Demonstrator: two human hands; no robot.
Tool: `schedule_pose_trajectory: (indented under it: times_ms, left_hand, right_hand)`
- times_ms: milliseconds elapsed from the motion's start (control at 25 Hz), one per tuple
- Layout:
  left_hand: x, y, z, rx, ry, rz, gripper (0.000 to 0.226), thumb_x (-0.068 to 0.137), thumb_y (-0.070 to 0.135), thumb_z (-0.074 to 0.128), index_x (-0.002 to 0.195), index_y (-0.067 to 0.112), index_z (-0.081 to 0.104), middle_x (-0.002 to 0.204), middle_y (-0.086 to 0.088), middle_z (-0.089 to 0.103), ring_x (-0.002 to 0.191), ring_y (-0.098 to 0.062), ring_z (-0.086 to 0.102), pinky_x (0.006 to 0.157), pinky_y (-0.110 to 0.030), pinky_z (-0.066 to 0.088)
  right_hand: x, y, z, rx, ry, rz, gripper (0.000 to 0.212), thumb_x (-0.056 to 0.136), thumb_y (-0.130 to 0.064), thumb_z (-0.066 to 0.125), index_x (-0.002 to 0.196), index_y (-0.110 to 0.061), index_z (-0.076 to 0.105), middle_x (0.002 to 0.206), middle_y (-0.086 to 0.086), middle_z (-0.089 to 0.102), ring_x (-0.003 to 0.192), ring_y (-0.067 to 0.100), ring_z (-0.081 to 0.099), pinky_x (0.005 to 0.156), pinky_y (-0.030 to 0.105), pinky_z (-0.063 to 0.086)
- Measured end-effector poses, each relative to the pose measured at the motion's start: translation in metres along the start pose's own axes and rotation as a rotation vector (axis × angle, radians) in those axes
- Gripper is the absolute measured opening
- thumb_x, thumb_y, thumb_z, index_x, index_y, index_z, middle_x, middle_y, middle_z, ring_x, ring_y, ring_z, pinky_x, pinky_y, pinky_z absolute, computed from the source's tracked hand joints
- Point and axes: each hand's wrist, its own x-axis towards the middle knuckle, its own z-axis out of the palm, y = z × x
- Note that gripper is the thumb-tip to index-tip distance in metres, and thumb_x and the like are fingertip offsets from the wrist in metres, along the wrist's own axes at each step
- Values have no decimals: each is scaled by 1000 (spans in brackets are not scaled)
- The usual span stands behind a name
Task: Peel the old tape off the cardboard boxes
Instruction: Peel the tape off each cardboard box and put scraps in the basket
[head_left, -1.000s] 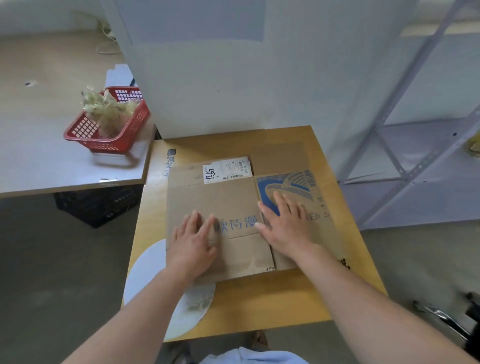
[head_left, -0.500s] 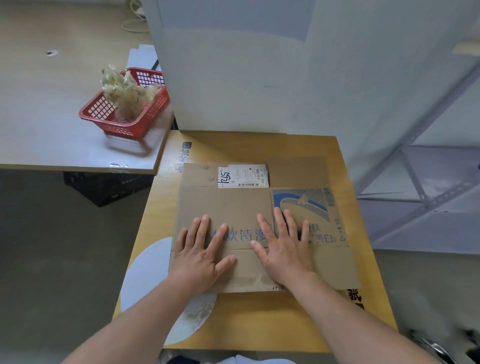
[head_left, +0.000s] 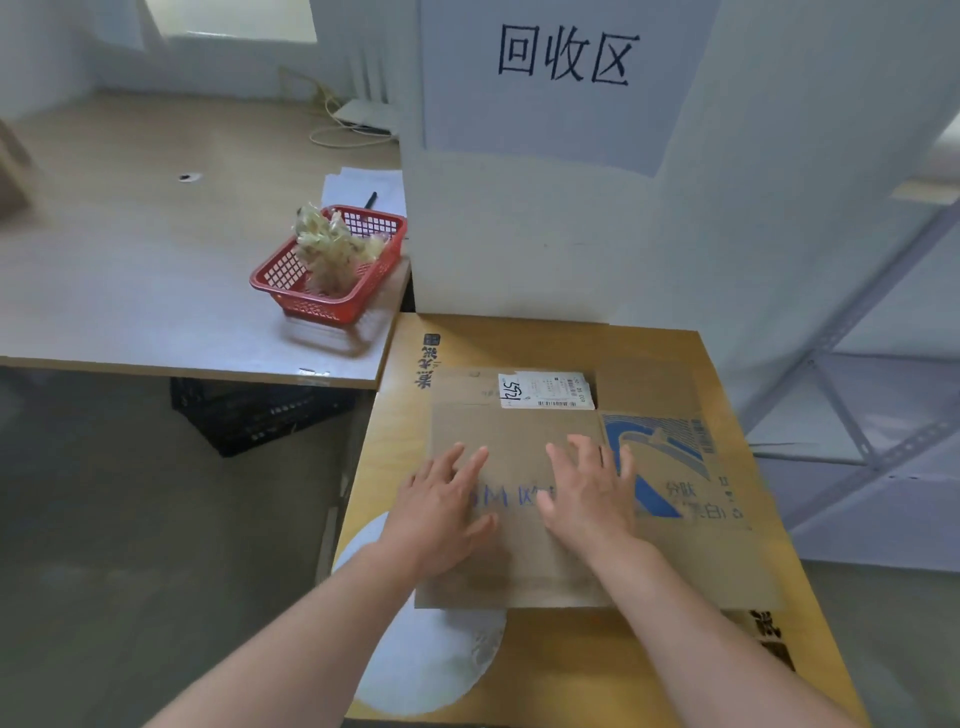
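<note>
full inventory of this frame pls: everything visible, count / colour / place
cardboard box: 1, brown with blue print, flattened on the tan top
label: 1, white, box's far edge
tan top: 1, yellow-tan with a white disc, under the box
basket: 1, red, desk's right corner
tape wad: 1, pale yellow, in the basket
desk: 1, grey, left
crate: 1, black, under the desk
papers: a few, white, behind the basket
sign: 1, white with black characters, on the white panel ahead
shelf frame: 1, grey, right
left hand: 1, flat on the box, fingers straight
right hand: 1, flat on the box, beside the left
</note>
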Motion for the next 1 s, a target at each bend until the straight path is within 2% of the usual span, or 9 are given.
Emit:
schedule_pose_trajectory:
  times_ms: [120,200,280,440,520,680,840,1000]
  left_hand:
    - [-28,-51,-27,-126,113,-28,76,93,54,48,153,32,7,160,3,10,144,-18,15,114,-33,16]
    - [-56,-99,-42,-122,189,-101,75,91,54,50,153,31,13,158,4,16,143,-17,20,113,-34,22]
    - [-82,-144,-53,-100,273,-186,70,91,54,51,150,28,26,153,4,29,137,-15,30,109,-31,29]
    - [-135,-238,-76,-28,393,-352,58,90,55,50,140,25,45,130,8,51,118,-12,48,93,-26,40]
    - [-160,-283,-88,-31,425,-448,56,91,54,50,138,25,47,122,7,54,111,-12,53,85,-26,44]
    - [-202,-354,-108,25,469,-620,52,91,54,49,135,26,49,116,8,56,107,-11,55,76,-26,47]
    - [-232,-401,-116,26,508,-771,50,90,52,52,132,25,52,114,5,58,108,-14,55,76,-29,47]
    - [-235,-432,-121,46,505,-821,52,91,54,51,134,25,49,118,6,57,111,-13,54,78,-28,46]
  right_hand:
    - [-1,-63,-13,61,78,-94,51,89,-39,48,136,-24,40,134,3,40,123,22,40,111,43,10]
    - [1,-118,-20,89,87,-178,46,89,-37,47,133,-22,44,125,1,46,115,21,45,103,37,21]
    - [3,-170,-23,109,91,-266,40,89,-34,48,127,-20,51,118,2,51,107,23,49,94,35,32]
    - [5,-288,-26,200,146,-430,21,77,-22,68,94,-9,67,90,9,61,80,30,60,72,38,48]
    - [6,-343,-26,189,143,-502,19,75,-20,71,89,-8,68,84,10,62,74,31,61,66,38,49]
    - [13,-421,-19,188,130,-617,25,87,-26,57,105,-11,64,99,8,61,90,28,59,76,37,44]
    - [23,-487,-17,175,125,-766,29,93,-35,43,113,-19,57,107,0,56,96,20,54,81,31,40]
    - [42,-535,-15,171,103,-829,29,94,-37,40,112,-21,56,106,0,56,94,20,53,81,31,40]
